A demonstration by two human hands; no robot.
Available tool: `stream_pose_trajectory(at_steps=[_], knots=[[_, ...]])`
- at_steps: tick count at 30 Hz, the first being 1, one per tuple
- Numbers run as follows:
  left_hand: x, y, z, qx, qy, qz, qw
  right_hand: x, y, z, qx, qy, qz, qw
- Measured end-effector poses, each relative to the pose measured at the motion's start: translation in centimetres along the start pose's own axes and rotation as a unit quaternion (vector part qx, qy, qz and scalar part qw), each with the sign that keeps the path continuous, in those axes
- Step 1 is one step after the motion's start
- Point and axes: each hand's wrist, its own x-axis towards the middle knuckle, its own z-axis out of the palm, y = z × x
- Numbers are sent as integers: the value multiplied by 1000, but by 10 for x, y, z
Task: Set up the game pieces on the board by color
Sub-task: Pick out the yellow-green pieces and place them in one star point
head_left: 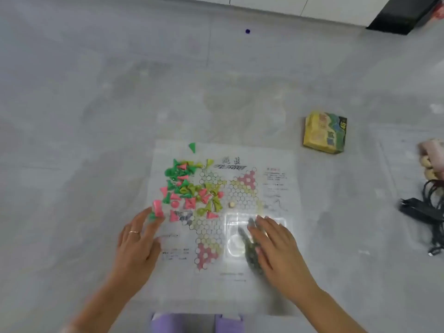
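Observation:
A white paper game board (276, 272) with a star of printed circles lies flat on the grey floor. A heap of small cone pieces (189, 188) in green, pink and yellow-green covers its left part. One green cone (192, 147) lies apart near the board's far edge. A small beige piece (231, 205) sits near the middle. My left hand (138, 241) rests at the board's left edge, fingers spread, fingertips touching pink and green cones (157, 211). My right hand (276, 243) lies flat over a clear plastic tray (230, 227) on the board's right part.
A yellow and green game box (324, 133) stands on the floor beyond the board, to the right. Black cables (427, 210) and a pink object (432, 157) lie at the right edge. A small purple dot (247, 31) is far ahead. Purple fabric (197, 323) shows at the bottom.

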Motion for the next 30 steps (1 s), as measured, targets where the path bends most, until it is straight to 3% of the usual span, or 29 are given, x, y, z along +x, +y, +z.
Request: stream_pose_trajectory(at_steps=[6,11,13,19,24,28,30], knots=[[-4,-11,39,43,102,79,991,7,16,58,-26,92,-75,993],[-4,-23,63,131,127,188,965,8,24,84,-70,146,-103,981],[-4,-22,68,159,134,196,958,6,22,85,-87,153,-87,980],[-10,-23,65,194,101,153,964,-9,3,79,-100,105,-19,989],[-17,-14,54,104,65,114,986,-15,-8,64,-51,46,-9,998],[-35,4,48,137,106,51,983,-21,-26,46,-51,-8,21,998],[-40,14,48,153,110,70,980,-23,-33,37,-56,-39,14,998]])
